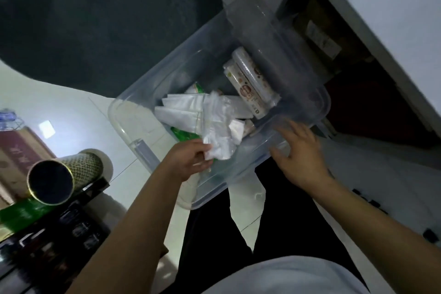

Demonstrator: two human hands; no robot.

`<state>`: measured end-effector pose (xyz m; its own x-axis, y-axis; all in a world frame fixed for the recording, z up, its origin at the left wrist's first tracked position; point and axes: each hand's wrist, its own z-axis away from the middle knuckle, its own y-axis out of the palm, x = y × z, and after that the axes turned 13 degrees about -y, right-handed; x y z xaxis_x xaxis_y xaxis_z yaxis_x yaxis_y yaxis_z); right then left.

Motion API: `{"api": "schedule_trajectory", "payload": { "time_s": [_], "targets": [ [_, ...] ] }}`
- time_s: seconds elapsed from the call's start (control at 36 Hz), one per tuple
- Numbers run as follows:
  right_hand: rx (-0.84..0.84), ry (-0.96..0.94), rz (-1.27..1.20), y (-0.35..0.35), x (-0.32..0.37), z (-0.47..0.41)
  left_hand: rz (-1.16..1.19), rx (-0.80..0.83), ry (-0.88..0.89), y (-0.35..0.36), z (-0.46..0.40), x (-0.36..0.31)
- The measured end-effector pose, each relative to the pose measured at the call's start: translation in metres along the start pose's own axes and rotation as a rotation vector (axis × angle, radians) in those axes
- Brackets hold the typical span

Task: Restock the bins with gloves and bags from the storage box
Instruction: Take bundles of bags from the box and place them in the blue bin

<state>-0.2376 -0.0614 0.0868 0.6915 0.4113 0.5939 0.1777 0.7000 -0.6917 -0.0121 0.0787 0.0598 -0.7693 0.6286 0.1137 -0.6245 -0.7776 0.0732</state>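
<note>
A clear plastic storage box [133, 124] sits on the pale tiled floor, tilted in the view. Inside lie white folded packets [181, 110], a green-printed pack [185, 132] and long wrapped rolls [253, 83]. My left hand [188, 160] is shut on a crumpled clear plastic bag bundle [219, 126] at the box's near side. My right hand [300, 155] rests with fingers spread on the box's near right rim, holding nothing that I can make out.
A dark cylinder tube [62, 174] lies on stacked boxes at the left. A red-brown carton [19, 150] stands behind it. A dark curtain or wall fills the top left. A white cabinet [381, 19] with an open dark shelf is at the right. My dark trousers are below.
</note>
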Motion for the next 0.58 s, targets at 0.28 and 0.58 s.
{"api": "schedule_trajectory", "payload": {
  "time_s": [0.28, 0.58],
  "targets": [
    [0.151, -0.675, 0.09, -0.031, 0.055, -0.025, -0.171, 0.249, 0.02, -0.031, 0.094, 0.031],
    [0.013, -1.037, 0.143, -0.033, 0.079, -0.014, -0.277, 0.489, 0.0, -0.052, 0.118, 0.032]
  ]
}}
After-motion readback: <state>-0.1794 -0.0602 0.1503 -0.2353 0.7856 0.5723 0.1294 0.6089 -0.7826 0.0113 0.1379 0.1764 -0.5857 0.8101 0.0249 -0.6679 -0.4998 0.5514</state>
